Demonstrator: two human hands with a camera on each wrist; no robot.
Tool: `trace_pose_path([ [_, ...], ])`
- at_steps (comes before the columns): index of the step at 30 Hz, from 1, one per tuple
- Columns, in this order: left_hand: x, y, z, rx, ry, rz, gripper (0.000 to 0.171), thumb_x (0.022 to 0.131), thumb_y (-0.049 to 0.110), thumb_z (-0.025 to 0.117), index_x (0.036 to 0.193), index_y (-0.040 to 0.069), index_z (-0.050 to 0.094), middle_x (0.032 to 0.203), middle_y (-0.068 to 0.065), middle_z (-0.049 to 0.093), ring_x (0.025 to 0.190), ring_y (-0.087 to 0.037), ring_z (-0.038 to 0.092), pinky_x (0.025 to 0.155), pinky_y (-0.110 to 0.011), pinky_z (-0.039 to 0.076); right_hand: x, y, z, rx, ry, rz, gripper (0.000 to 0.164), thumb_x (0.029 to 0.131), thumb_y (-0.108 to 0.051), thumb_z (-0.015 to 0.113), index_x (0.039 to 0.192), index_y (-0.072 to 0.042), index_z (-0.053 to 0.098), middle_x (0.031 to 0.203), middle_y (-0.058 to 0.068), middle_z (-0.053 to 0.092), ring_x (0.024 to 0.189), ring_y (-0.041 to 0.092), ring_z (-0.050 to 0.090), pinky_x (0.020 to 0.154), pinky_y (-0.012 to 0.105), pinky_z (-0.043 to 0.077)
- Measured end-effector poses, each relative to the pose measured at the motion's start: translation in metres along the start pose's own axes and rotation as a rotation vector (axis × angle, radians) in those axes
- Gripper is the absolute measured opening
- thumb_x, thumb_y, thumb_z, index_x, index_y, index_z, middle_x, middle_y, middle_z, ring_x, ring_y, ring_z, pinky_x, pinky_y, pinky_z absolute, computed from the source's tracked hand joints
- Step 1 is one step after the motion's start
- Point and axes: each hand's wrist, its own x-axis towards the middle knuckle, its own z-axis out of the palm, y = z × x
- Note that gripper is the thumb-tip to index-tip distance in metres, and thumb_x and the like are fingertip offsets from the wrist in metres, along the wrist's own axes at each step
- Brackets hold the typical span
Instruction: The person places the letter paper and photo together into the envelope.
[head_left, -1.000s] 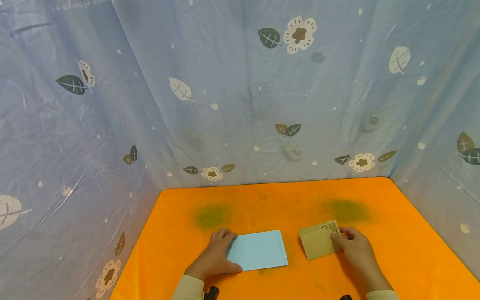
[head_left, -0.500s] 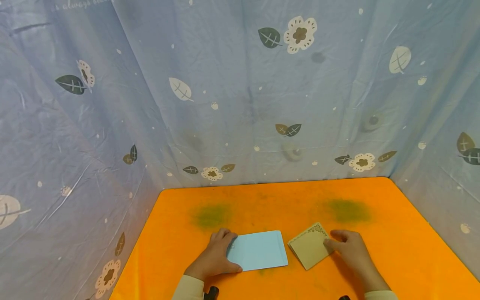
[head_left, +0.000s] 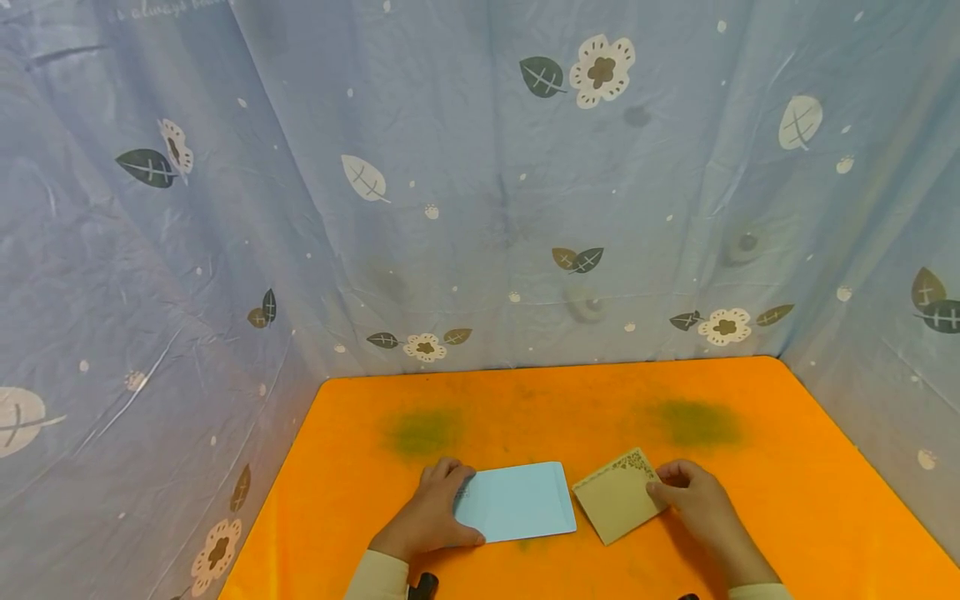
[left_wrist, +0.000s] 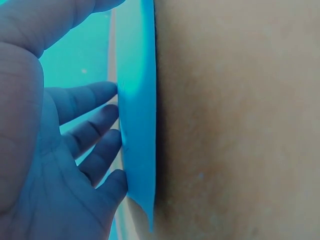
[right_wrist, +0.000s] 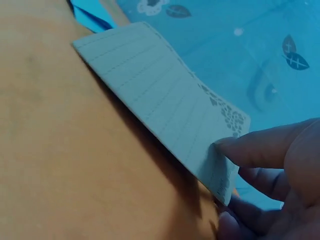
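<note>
A light blue envelope (head_left: 521, 500) lies crosswise near the middle of the table's front half. My left hand (head_left: 431, 518) grips its left end, thumb on the near edge and fingers on the far edge. The left wrist view shows fingertips touching the envelope's side (left_wrist: 139, 125). To the right, my right hand (head_left: 703, 507) pinches a tan lined note card (head_left: 617, 497) by its right corner, between thumb and fingers. Dashed lines and a dark floral corner print show on the card (right_wrist: 145, 87) in the right wrist view. The card slants, its left corner close to the envelope's right end.
An orange table (head_left: 525, 417) with two greenish smudges lies beneath. A blue-grey curtain (head_left: 450, 208) with leaf and flower prints stands behind it and along both sides. Beige sleeves (head_left: 378, 575) and small black items at the wrists show at the bottom edge.
The right hand has moved slightly left, and the note card has turned counterclockwise and come closer to the envelope. The left hand and the envelope have stayed in place.
</note>
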Motion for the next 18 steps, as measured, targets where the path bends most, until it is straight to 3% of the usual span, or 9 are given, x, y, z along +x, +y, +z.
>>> trace_pose_path([
  [8,-0.0004,0.0004,-0.0009,-0.015,-0.004,0.003,0.096,0.079,0.046,0.099,0.157,0.011,0.055,0.151,-0.009,0.044,0.131,-0.035,0.038,0.097,-0.056,0.049,-0.0014,0.0004,-0.002,0.067,-0.046,-0.003,0.018,0.104,-0.007,0.073,0.115,0.005,0.069,0.102,0.008,0.07,0.091,0.027,0.063,0.074,0.037,0.054],
  [14,0.0002,-0.0003,-0.0009,-0.009,-0.01,0.003,0.096,0.08,0.045,0.099,0.157,0.011,0.054,0.153,-0.01,0.042,0.131,-0.035,0.038,0.097,-0.056,0.05,-0.0014,0.0034,-0.004,0.205,-0.195,-0.023,0.046,0.107,-0.007,0.069,0.141,0.019,0.054,0.102,0.012,0.07,0.091,0.031,0.069,0.077,0.04,0.059],
  [18,0.0,-0.0009,-0.0004,-0.008,-0.012,-0.003,0.096,0.081,0.047,0.098,0.158,0.011,0.053,0.154,-0.01,0.042,0.131,-0.034,0.038,0.098,-0.055,0.05,-0.0019,0.005,-0.0043,0.225,-0.291,-0.023,0.055,0.108,-0.011,0.07,0.146,0.023,0.049,0.104,0.011,0.072,0.094,0.031,0.071,0.079,0.04,0.06],
])
